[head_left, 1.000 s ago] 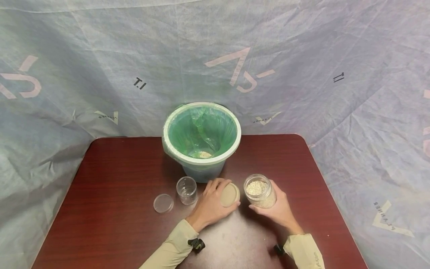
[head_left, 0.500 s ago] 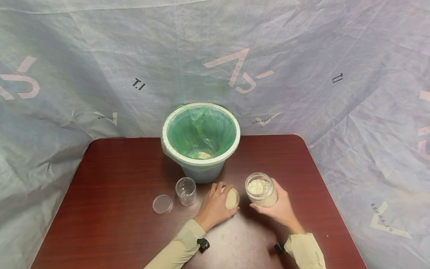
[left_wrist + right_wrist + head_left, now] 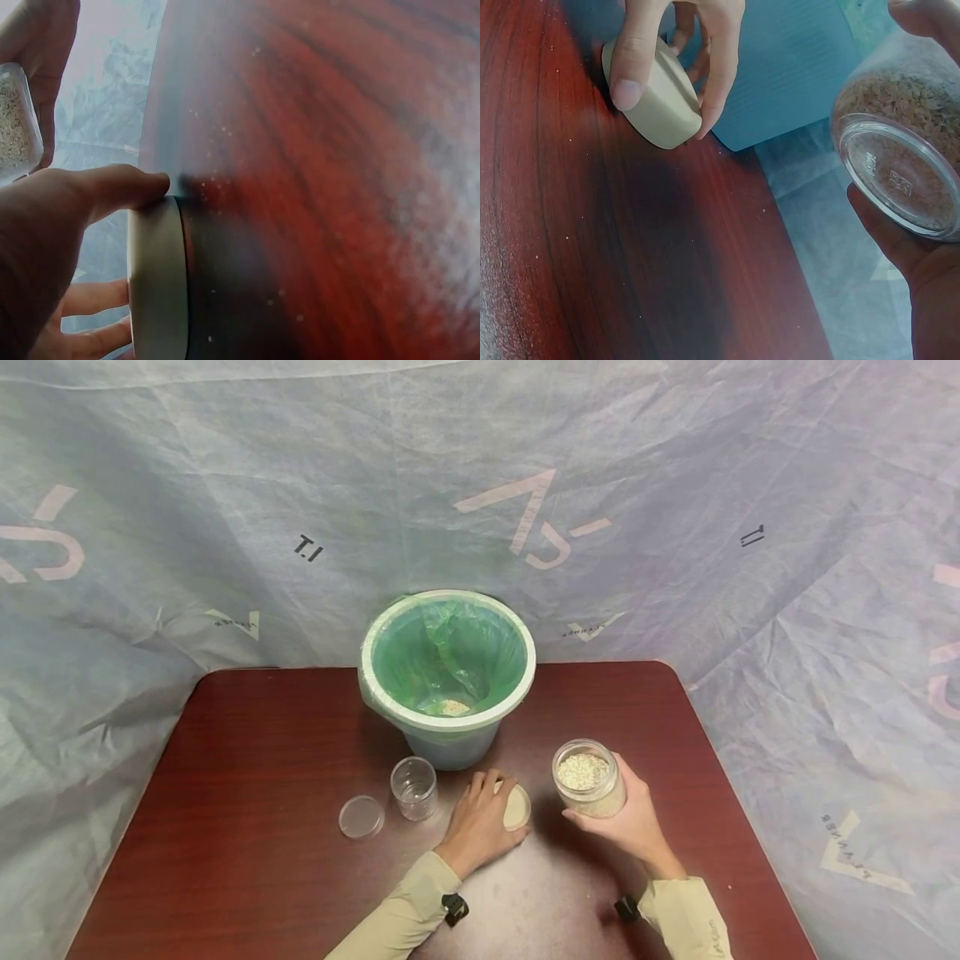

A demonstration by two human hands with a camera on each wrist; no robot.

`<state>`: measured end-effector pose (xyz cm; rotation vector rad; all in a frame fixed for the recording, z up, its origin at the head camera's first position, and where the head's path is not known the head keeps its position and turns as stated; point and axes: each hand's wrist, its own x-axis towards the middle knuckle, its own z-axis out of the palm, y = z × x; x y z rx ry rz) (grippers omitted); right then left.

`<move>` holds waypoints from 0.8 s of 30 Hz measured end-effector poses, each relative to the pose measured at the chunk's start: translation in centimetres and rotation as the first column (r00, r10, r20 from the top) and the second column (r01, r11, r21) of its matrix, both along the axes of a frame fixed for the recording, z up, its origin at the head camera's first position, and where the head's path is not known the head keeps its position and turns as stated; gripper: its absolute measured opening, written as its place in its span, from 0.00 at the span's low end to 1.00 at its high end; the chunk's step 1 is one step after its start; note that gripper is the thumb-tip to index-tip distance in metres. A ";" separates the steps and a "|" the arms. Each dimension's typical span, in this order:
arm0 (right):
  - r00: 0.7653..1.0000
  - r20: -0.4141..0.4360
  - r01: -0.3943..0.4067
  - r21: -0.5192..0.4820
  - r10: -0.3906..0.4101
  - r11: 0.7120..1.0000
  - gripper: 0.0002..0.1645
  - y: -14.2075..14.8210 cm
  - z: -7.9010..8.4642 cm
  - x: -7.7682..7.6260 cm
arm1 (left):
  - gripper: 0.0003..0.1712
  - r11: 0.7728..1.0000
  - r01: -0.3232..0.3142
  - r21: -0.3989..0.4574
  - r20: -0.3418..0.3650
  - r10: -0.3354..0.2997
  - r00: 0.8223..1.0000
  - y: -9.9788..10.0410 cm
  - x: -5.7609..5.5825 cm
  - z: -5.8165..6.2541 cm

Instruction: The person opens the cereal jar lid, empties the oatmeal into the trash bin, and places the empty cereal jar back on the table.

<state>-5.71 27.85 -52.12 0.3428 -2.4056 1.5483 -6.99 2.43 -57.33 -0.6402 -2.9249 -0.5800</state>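
My left hand (image 3: 483, 818) grips a beige round lid (image 3: 517, 807) by its rim, low at the tabletop in front of the bin. In the left wrist view the thumb presses one side of the lid (image 3: 159, 277) and fingers curl at the other. My right hand (image 3: 633, 814) holds a clear jar (image 3: 592, 789) of pale flakes that look like oats, raised and tilted with its open mouth facing up. The right wrist view shows the underside of the jar (image 3: 900, 176) off the table. To the left stand a small clear cup (image 3: 415, 789) and a clear disc lid (image 3: 362, 817).
A pale bin (image 3: 450, 743) lined with a green bag (image 3: 408, 664) stands at the back, with some flakes at its bottom. Tiny crumbs dot the dark red table (image 3: 247, 760). Grey printed sheets (image 3: 637, 485) enclose the back and sides.
The left hand has lowered the beige lid a little toward the table, its fingers now covering more of it. The right hand has shifted the jar slightly right and away from the lid.
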 end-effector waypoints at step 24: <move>1.000 0.001 -0.020 -0.009 0.020 1.000 0.56 -0.1 0.4 -0.1 | 0.46 0.989 0.121 0.091 -0.041 -0.117 0.992 -0.3 1.2 2.1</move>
